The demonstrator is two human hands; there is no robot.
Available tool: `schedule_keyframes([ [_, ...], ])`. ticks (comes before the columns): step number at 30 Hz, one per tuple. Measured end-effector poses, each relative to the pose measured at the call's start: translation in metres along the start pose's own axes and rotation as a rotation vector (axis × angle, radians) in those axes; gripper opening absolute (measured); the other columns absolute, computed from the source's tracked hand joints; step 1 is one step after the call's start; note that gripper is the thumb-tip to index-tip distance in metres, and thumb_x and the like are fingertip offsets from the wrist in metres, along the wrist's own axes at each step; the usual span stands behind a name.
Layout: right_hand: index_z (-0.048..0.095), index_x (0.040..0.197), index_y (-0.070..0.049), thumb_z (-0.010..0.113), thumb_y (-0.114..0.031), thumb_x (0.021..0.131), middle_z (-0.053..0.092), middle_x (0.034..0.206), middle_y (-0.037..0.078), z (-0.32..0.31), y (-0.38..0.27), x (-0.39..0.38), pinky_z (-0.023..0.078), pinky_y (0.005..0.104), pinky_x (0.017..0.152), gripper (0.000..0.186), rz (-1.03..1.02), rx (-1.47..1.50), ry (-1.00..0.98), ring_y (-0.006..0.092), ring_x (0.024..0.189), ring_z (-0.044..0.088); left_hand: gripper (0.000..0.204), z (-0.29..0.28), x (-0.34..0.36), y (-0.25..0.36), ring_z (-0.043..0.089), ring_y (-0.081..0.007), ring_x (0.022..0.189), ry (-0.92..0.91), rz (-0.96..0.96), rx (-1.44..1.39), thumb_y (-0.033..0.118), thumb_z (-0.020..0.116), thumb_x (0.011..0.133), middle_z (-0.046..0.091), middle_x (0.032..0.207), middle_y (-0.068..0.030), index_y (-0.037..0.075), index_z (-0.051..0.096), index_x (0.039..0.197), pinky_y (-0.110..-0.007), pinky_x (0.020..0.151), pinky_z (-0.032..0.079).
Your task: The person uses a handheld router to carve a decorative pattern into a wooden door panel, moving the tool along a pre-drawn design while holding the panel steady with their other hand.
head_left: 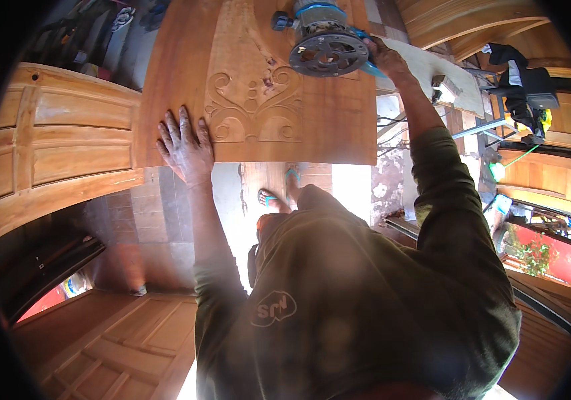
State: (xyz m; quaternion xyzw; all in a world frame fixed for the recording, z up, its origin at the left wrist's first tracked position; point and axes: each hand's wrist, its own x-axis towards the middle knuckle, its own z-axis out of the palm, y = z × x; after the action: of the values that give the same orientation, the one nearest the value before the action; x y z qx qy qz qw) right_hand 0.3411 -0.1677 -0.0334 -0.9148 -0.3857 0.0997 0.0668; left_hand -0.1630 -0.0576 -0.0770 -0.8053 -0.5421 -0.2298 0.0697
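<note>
A wooden panel (176,80) with a carved scroll pattern spans the upper middle, its near edge above my feet. My left hand (184,143), dusty, lies flat on the panel's left part, fingers spread, beside the carving (253,113). At the top right of the panel stands a power router (329,53) with a round, dark perforated base and blue and grey body. My right hand (387,59) is closed around the blue part at the router's right side; its fingertips are partly hidden.
Carved wooden doors stand at left (75,150) and lower left (125,347); more wooden pieces (465,20) are at upper right. Right of the panel are a pale board (462,93) on metal supports, dark bags (535,90) and a green plant (532,257). My sandalled feet (275,200) show below the panel.
</note>
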Motion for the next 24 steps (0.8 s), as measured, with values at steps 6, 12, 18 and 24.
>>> schedule_keyframes([
  [6,0.042,0.154,-0.023,0.027,-0.072,0.102,0.061,0.14,0.023,0.001,0.011,0.009,0.044,0.0538,0.109,0.074,-0.023,0.029,-0.003,0.0444,0.13,0.057,0.059,0.002,0.002,0.003,0.038,-0.0397,0.149,0.008,-0.007,0.018,0.055,0.043,0.105,0.043,0.161,-0.014,0.021,0.052,0.153,-0.058,0.122,0.025],
  [12,0.042,0.154,-0.02,0.026,-0.07,0.104,0.063,0.137,0.026,0.0,0.004,-0.002,0.045,0.054,0.108,0.072,-0.089,0.076,-0.029,0.0453,0.128,0.059,0.061,0.004,0.0,0.001,0.033,-0.0367,0.152,-0.085,-0.059,0.079,0.055,0.041,0.106,0.038,0.165,-0.0113,0.024,0.043,0.158,-0.057,0.123,0.023],
  [18,0.042,0.153,-0.019,0.03,-0.072,0.102,0.063,0.134,0.03,-0.018,0.006,-0.006,0.045,0.0534,0.107,0.075,-0.11,0.175,-0.129,0.048,0.126,0.059,0.062,0.004,0.002,-0.001,0.035,-0.0365,0.151,-0.087,-0.101,0.085,0.056,0.042,0.106,0.041,0.163,-0.0127,0.021,0.046,0.157,-0.056,0.123,0.025],
  [24,0.047,0.152,-0.016,0.055,-0.07,0.096,0.06,0.144,0.021,-0.023,0.036,0.024,0.044,0.0421,0.11,0.078,-0.212,0.383,-0.224,0.0392,0.134,0.056,0.059,-0.034,0.067,0.088,0.058,-0.0387,0.132,-0.209,-0.453,-0.64,0.052,0.049,0.106,0.064,0.138,-0.0213,0.005,0.062,0.139,-0.044,0.112,0.043],
])
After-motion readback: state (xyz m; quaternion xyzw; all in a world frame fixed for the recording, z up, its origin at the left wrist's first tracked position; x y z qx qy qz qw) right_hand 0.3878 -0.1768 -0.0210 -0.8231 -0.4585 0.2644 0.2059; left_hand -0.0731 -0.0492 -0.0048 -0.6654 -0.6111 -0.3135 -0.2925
